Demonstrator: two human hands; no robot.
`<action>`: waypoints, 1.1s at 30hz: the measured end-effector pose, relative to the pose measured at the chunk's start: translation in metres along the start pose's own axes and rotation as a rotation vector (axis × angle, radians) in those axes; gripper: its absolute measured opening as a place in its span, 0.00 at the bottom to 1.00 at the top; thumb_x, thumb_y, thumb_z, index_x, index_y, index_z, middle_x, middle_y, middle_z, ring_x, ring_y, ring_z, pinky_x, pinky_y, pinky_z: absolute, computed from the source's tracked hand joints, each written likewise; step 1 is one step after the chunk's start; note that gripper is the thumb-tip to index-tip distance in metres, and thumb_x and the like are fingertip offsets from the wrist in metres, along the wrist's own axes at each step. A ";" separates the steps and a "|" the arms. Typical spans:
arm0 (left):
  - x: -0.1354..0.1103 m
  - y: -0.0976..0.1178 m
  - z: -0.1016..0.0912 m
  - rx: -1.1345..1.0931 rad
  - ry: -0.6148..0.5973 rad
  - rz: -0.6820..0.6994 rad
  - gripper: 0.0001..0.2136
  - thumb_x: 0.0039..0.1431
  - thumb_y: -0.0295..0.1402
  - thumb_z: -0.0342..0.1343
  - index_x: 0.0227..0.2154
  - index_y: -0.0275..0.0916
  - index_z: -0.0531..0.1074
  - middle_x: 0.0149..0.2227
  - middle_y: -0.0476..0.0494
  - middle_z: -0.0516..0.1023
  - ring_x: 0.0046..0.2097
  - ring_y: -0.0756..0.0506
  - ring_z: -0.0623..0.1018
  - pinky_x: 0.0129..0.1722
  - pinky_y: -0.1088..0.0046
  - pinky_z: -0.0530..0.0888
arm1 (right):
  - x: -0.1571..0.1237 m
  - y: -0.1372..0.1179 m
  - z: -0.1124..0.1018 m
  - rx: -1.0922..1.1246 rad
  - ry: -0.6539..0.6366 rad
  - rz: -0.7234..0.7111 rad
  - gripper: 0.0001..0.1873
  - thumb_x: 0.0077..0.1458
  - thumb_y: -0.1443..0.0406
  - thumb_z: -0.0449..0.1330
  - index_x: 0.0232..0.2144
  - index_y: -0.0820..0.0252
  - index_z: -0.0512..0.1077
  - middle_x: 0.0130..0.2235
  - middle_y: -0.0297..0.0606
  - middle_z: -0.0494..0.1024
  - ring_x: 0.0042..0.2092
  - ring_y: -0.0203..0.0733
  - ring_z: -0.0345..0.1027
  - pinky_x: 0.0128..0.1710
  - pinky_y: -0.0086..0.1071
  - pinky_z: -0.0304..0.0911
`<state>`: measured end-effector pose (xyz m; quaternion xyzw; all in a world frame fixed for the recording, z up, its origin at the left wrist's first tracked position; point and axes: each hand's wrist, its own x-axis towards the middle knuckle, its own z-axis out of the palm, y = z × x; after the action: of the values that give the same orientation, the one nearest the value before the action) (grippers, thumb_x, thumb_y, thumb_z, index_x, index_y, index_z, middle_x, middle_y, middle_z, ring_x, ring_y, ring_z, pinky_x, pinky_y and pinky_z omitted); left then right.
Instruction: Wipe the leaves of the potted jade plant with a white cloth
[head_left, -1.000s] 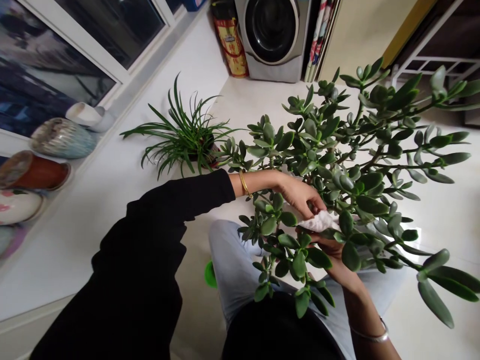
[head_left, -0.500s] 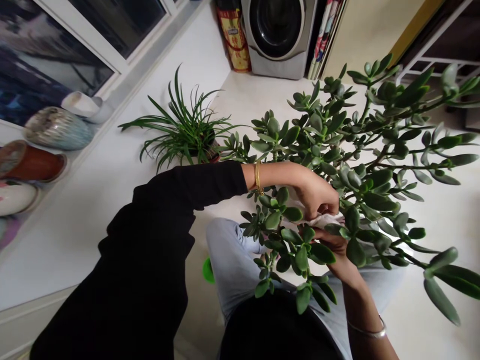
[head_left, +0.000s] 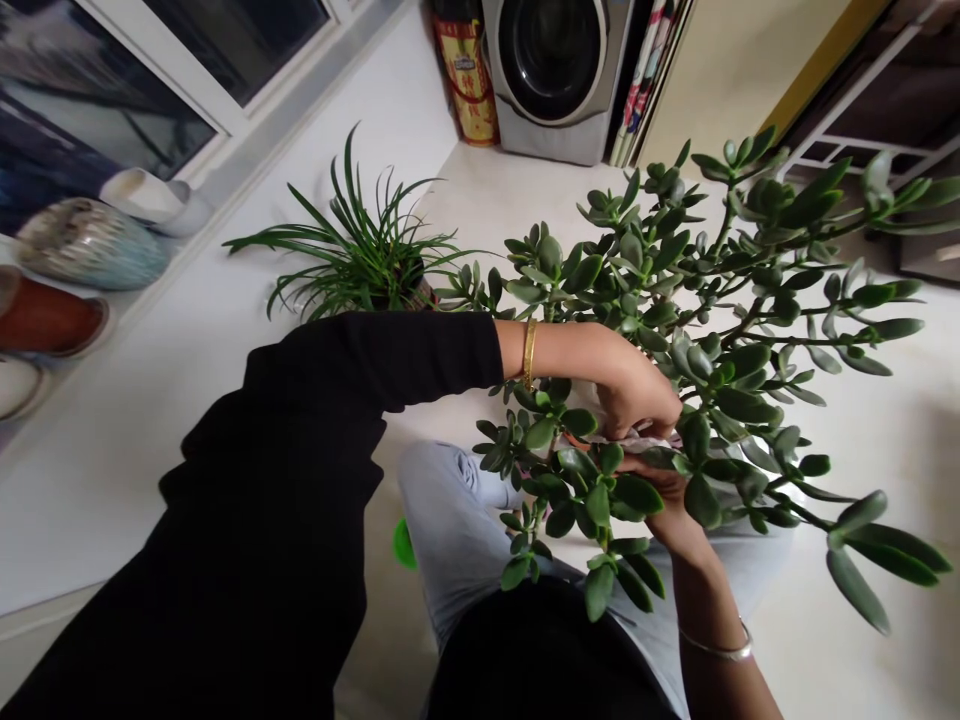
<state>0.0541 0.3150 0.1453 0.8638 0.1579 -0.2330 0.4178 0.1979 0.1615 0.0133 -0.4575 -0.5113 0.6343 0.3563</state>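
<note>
My left hand (head_left: 637, 395), with a gold bracelet above it, reaches in from the left among the branches of a large jade plant (head_left: 746, 365). Its bent fingers are closed on a crumpled white, thin piece of material (head_left: 636, 433), tissue or cloth. Just below, my right hand (head_left: 666, 487) comes up from the lower right with its fingers at the underside of the white material. Thick green leaves cover part of this hand, so what its fingers hold is hidden. A bit of orange-brown surface shows behind the leaves, left of the hands.
A spider-like leafy plant (head_left: 367, 255) stands by the white wall. Several pots, including a blue-white one (head_left: 90, 245), line the windowsill at left. A washing machine (head_left: 553, 75) and a red-yellow cylinder (head_left: 469, 80) are at the back. Something green (head_left: 404, 545) lies beside my knee.
The view has shifted slightly, so the windowsill pots sit farther left. Both hands remain together at the white material, of which less shows now. The orange-brown surface has come into sight.
</note>
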 end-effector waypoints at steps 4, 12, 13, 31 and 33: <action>-0.005 -0.005 0.003 0.055 0.086 0.072 0.12 0.44 0.17 0.61 0.22 0.43 0.79 0.24 0.50 0.72 0.25 0.47 0.63 0.30 0.65 0.57 | 0.001 0.000 0.000 -0.009 -0.006 -0.011 0.11 0.52 0.50 0.72 0.27 0.48 0.84 0.32 0.39 0.86 0.37 0.51 0.81 0.45 0.45 0.79; -0.012 -0.011 0.007 0.150 0.122 0.149 0.11 0.53 0.22 0.57 0.27 0.43 0.83 0.27 0.46 0.75 0.27 0.46 0.63 0.33 0.64 0.59 | 0.001 0.007 0.003 -0.011 0.037 -0.051 0.11 0.52 0.51 0.72 0.30 0.50 0.84 0.34 0.39 0.86 0.39 0.51 0.81 0.42 0.43 0.78; -0.012 -0.011 0.006 0.144 0.119 0.149 0.11 0.53 0.22 0.57 0.27 0.42 0.83 0.27 0.46 0.75 0.27 0.46 0.63 0.33 0.64 0.59 | 0.002 0.005 0.003 -0.028 0.035 -0.067 0.11 0.53 0.51 0.71 0.30 0.50 0.84 0.34 0.39 0.86 0.39 0.51 0.81 0.44 0.43 0.78; -0.008 0.000 0.000 0.020 0.052 0.021 0.10 0.46 0.18 0.61 0.23 0.41 0.80 0.26 0.48 0.74 0.28 0.47 0.64 0.32 0.65 0.59 | 0.000 0.008 0.000 0.025 -0.012 -0.036 0.11 0.53 0.52 0.72 0.32 0.50 0.85 0.36 0.40 0.87 0.41 0.52 0.82 0.44 0.43 0.79; -0.009 -0.002 0.000 0.016 0.069 0.038 0.10 0.49 0.18 0.60 0.22 0.40 0.79 0.26 0.48 0.74 0.28 0.48 0.63 0.33 0.66 0.59 | 0.000 0.010 -0.001 0.001 -0.008 -0.071 0.10 0.54 0.53 0.71 0.32 0.50 0.85 0.36 0.40 0.87 0.40 0.51 0.82 0.44 0.42 0.79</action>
<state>0.0456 0.3151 0.1486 0.8776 0.1539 -0.1965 0.4094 0.1993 0.1599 0.0033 -0.4366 -0.5283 0.6232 0.3767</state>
